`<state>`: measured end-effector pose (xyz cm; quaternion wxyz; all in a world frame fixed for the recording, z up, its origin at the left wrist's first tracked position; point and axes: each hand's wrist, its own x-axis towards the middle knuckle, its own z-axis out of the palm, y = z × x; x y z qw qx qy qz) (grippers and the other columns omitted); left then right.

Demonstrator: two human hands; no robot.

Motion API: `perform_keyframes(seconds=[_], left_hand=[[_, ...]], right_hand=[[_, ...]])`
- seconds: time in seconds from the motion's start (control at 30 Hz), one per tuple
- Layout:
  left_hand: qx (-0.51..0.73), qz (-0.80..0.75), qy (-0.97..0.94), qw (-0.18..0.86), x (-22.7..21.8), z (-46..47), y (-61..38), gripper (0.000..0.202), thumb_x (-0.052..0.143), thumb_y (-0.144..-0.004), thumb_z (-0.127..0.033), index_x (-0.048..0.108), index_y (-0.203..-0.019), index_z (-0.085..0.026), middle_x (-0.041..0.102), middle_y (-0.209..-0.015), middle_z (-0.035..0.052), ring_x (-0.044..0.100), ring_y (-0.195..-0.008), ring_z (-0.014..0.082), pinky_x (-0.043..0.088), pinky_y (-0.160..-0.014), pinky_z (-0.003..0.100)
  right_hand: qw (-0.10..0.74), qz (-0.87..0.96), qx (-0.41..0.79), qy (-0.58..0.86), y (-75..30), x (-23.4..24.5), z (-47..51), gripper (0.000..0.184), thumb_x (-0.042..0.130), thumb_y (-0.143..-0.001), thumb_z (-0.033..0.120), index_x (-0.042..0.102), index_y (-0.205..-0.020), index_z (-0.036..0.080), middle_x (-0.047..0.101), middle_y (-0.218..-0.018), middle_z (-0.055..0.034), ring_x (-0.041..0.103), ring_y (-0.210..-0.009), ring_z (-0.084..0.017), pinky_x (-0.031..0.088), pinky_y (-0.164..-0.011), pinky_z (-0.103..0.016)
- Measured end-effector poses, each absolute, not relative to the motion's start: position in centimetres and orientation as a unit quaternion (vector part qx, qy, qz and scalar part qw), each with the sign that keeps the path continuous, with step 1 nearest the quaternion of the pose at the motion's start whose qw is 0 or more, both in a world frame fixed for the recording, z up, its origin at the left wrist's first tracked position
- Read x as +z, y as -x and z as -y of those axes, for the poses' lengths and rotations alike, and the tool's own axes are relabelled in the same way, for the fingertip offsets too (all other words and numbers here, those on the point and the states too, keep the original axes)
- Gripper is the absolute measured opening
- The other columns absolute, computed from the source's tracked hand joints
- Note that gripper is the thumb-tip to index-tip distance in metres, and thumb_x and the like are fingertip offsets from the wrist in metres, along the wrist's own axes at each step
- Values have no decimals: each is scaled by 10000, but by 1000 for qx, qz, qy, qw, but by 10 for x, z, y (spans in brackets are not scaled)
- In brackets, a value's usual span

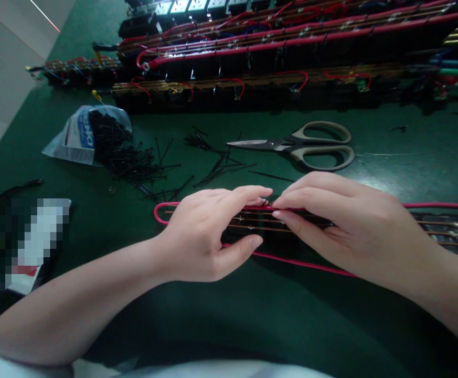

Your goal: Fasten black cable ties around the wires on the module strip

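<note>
A long dark strip with copper-coloured bars (pixel 252 228) lies across the table under both hands. Red cable (pixel 299 261) runs along its far side, loops round the left end and comes back along the near side. My left hand (pixel 205 231) spans the strip, fingers stretched over the far edge and thumb apart on the near side. Just right of it, my right hand (pixel 342 220) pinches the far run of red cable between thumb and fingers. A small black cable tie (pixel 266 202) shows between the two hands; the fingertips partly hide it.
Scissors (pixel 279 145) lie beyond the hands, points to the left. An open plastic bag (pixel 71 137) spills black cable ties (pixel 134 163) onto the green table (pixel 197 331). Several wired strips (pixel 252 58) line the back. A blurred-out object (pixel 42 236) and dark cables sit at left.
</note>
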<state>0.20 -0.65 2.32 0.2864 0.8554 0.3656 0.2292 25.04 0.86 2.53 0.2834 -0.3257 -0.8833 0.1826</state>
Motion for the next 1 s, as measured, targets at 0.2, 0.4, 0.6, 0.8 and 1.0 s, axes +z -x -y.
perform_keyframes(seconds=[0.2,0.4,0.6,0.8,1.0], left_hand=[[219,-361,-868,263,24,7,-3,441,596,-990,-307,575,-1408,-169,755,-1353,81,741,-1194,237,572,-1025,379],[220,-365,-870,250,23,8,-4,426,585,-990,-317,581,-1396,-190,760,-1343,80,748,-1175,243,587,-1011,386],[225,-368,-868,246,22,8,-3,433,584,-994,-319,583,-1401,-173,758,-1343,82,745,-1174,241,581,-1008,375],[222,-365,-868,254,22,7,-3,438,592,-989,-310,585,-1402,-165,759,-1347,83,748,-1180,243,579,-1009,386],[227,-366,-866,254,21,8,-4,440,592,-992,-314,584,-1404,-162,758,-1347,81,745,-1179,239,570,-1008,380]], right_hand=[[283,883,190,322,-250,25,-9,138,615,-1014,152,713,-980,244,780,-911,-51,743,-830,-217,588,-687,-337],[284,881,190,329,-250,24,-8,141,611,-1019,158,707,-983,255,774,-906,-45,741,-816,-214,590,-684,-342],[283,892,165,311,-252,24,-9,109,626,-1027,128,688,-1006,214,761,-922,-64,726,-826,-201,589,-675,-326],[281,895,170,302,-252,25,-9,87,635,-1026,135,686,-1020,205,753,-924,-71,716,-825,-203,588,-670,-333],[278,895,176,303,-252,25,-10,91,630,-1024,136,688,-1030,205,756,-944,-74,720,-837,-207,588,-688,-336]])
